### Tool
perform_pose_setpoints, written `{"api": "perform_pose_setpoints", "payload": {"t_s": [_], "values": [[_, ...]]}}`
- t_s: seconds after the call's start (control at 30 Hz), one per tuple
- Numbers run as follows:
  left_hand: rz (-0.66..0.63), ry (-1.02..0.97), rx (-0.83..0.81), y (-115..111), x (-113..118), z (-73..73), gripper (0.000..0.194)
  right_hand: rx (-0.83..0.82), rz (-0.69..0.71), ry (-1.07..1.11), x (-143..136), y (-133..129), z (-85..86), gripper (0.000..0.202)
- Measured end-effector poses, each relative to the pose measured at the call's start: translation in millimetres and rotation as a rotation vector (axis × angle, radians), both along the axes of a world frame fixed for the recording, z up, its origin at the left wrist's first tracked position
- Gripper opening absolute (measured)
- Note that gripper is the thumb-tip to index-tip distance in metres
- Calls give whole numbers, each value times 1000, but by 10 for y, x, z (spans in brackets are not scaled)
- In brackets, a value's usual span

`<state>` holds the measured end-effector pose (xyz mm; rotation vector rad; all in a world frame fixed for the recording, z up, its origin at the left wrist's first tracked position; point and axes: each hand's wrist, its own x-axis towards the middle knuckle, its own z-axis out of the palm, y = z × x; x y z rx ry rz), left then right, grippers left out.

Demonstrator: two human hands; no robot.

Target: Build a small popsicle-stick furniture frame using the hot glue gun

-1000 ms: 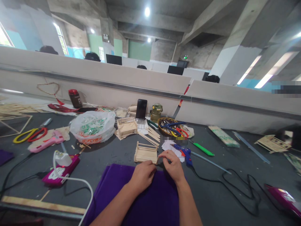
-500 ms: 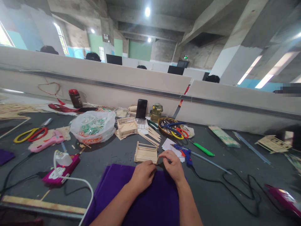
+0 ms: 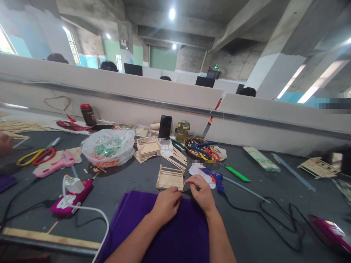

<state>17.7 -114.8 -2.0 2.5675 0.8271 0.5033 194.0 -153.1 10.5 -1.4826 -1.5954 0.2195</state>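
A small stick-built wooden model (image 3: 170, 178) with a slatted floor and low rails sits on the dark tabletop, just beyond the purple cloth (image 3: 137, 223). My left hand (image 3: 168, 205) is closed at its front edge, fingers curled under; whatever they grip is hidden. At the model's front right corner my right hand (image 3: 201, 191) pinches a short thin wooden stick (image 3: 187, 181) between thumb and index finger. Beyond the right hand, a blue glue gun (image 3: 216, 179) lies on white paper (image 3: 196, 168).
Loose wooden sticks (image 3: 175, 157) and another stick model (image 3: 148, 148) lie behind. A plastic bag (image 3: 109, 146), pink glue gun (image 3: 56, 164), scissors (image 3: 38, 156) and power strip (image 3: 72, 199) occupy the left. A green-handled cutter (image 3: 237, 173) and cable (image 3: 246, 212) lie right. Another person's hand (image 3: 5, 144) shows far left.
Another person's hand has come into view at the left edge, by the sticks there. My own hands and the wooden model look unmoved.
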Motion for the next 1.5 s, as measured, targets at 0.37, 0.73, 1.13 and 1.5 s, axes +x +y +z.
{"api": "perform_pose_setpoints", "payload": {"t_s": [0.37,0.73,1.13,1.5], "values": [[-5,1,16,4,-1,-38,20,7,-3,5,3,3,-14,31],[-4,-7,44,12,1,-52,18,16,7,-14,11,9,-21,31],[-3,-5,17,8,8,-44,18,16,14,-3,18,6,-36,32],[-5,-15,-1,2,-1,-47,20,16,17,-4,8,6,-16,31]]}}
